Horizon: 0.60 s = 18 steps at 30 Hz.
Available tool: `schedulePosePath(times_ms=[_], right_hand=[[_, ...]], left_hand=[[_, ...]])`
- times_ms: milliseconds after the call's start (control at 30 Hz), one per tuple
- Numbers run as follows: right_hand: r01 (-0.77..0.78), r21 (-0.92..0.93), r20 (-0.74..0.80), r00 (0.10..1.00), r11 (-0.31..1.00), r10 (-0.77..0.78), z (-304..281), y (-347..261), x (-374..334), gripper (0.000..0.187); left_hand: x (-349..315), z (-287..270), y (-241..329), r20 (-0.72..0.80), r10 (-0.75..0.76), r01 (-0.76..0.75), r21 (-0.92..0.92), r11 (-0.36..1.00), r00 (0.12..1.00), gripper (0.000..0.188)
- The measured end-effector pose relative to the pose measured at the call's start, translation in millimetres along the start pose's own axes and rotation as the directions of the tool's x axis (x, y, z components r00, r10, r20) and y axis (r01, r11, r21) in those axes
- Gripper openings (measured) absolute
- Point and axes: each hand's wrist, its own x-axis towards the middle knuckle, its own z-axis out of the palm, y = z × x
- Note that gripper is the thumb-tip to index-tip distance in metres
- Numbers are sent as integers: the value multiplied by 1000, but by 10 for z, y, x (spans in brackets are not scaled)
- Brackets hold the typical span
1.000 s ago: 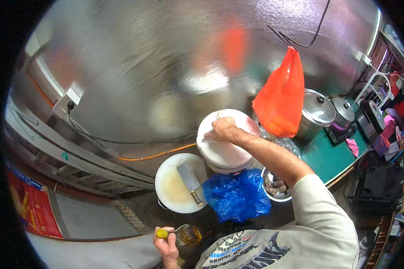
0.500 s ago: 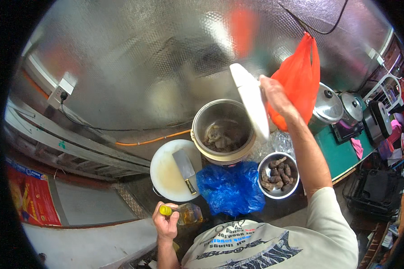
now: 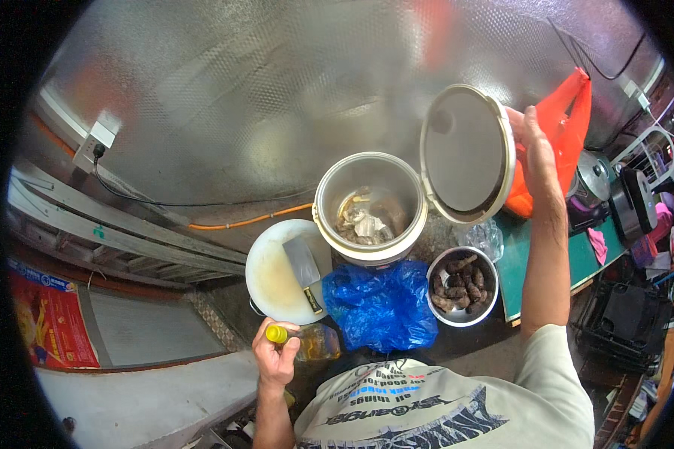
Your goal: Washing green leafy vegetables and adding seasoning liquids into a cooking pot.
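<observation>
The round pot lid (image 3: 466, 153) stands tilted up beside the open pot (image 3: 370, 207), its underside facing the camera. The right hand (image 3: 535, 146) grips its far rim, fingers closed on the edge. The left hand (image 3: 275, 359) is wrapped around a yellow-capped oil bottle (image 3: 311, 341), low near a white cutting board (image 3: 273, 277) bearing a cleaver (image 3: 305, 267). A blue plastic bag (image 3: 382, 307) and a steel bowl (image 3: 463, 286) of brown pieces sit just below the pot.

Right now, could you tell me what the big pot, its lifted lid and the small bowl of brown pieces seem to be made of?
Pot: apparently metal, dull grey inside, pale cream rim. Lid: matte grey metal, it seems, cream-edged, held by the right hand. Bowl: probably stainless steel, with a shiny reflective rim.
</observation>
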Motion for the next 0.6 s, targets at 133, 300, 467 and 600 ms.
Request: schedulePosePath(times_ms=[133, 300, 467, 600], right_hand=[[74, -67, -118, 990, 995, -82, -204, -12, -233, 78], [419, -289, -284, 821, 861, -495, 59, -227, -840, 51], [641, -5, 106, 764, 768, -637, 570, 43, -1673, 21], [399, -232, 651, 741, 887, -163, 1253, 501, -2188, 88]], left_hand=[[105, 62, -26, 32, 21, -20, -37, 999, 999, 25], [211, 97, -35, 78, 21, -15, -74, 997, 997, 23], [388, 221, -20, 158, 14, 9, -144, 989, 987, 23], [573, 358, 67, 232, 27, 21, -202, 979, 972, 17]])
